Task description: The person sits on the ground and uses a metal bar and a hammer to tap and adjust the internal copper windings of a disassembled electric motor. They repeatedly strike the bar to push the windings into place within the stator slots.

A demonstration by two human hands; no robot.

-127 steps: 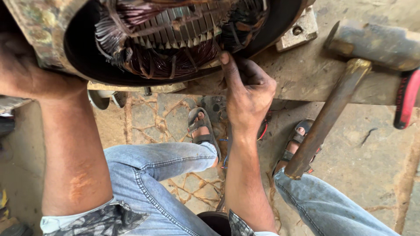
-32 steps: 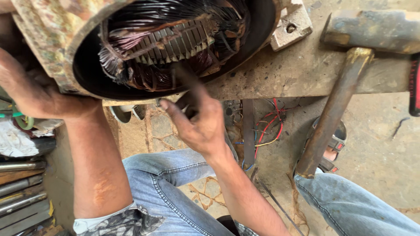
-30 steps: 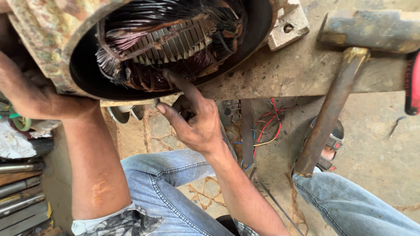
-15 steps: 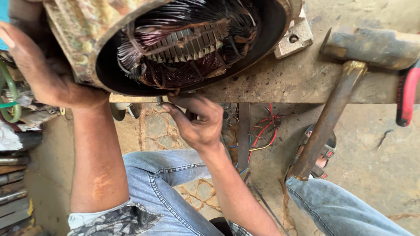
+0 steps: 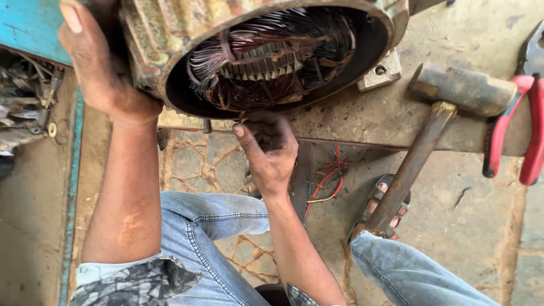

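— Where's the motor housing [image 5: 170, 34]?
— At the workbench [image 5: 351, 122] front edge, its top cut off; dark copper windings [image 5: 266, 68] show inside.
— The hands?
— The left hand [image 5: 99, 68] grips the housing's outer side. The right hand [image 5: 269, 147] curls below the rim; any pinched item is hidden.
— Beyond?
— A hammer [image 5: 436, 113] overhangs the edge; red-handled pliers [image 5: 518, 113] are partly cropped.

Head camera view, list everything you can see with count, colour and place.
Motor housing: one, rusty green-tan, top centre on bench.
Windings: one set, coppery dark, inside housing.
Bench: one, grey, across the top.
Hammer: one, rusty, leaning off bench at right.
Pliers: one, red handles, far right.
Loose wires: several, red and yellow, under bench.
Scrap metal: pile, grey, left.
Sandals: one clearly visible, dark, on floor.
Left hand: on housing's side.
Right hand: below housing's rim.
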